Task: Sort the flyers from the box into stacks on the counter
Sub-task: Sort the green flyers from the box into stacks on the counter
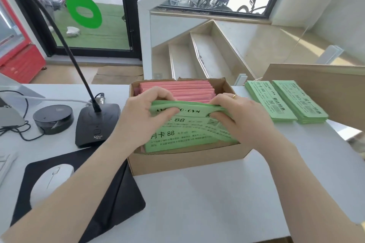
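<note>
An open cardboard box (185,161) stands on the white counter (197,203). Pink flyers (177,89) fill its far half and green flyers (183,136) its near half. My left hand (146,112) pinches the left end of a bundle of green flyers inside the box, and my right hand (239,116), wearing a ring, grips the bundle's right end. To the right of the box lie two stacks of green flyers side by side: one (268,101) nearer the box, the other (300,100) further right.
A gooseneck desk microphone (96,124) stands left of the box, with a round black device (53,118) beside it. A white mouse (51,181) lies on a black pad (110,203) at front left. A brown cardboard piece (335,92) sits behind the stacks.
</note>
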A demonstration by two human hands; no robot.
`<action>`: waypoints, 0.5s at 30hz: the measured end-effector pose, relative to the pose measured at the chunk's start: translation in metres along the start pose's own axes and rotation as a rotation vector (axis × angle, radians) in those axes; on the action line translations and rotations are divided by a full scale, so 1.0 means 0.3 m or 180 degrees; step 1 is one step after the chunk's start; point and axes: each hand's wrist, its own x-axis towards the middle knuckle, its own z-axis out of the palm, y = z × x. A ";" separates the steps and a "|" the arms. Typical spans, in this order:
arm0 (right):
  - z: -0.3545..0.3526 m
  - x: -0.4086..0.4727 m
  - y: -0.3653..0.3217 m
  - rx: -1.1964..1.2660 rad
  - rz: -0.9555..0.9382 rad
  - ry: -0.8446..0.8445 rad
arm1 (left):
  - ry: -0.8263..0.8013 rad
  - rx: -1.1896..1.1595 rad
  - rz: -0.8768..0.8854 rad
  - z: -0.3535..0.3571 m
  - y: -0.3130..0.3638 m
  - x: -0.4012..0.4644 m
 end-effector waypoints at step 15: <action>-0.008 -0.373 0.047 0.0533 0.0118 -0.1262 | -0.0158 -0.0164 -0.0639 0.198 -0.004 -0.422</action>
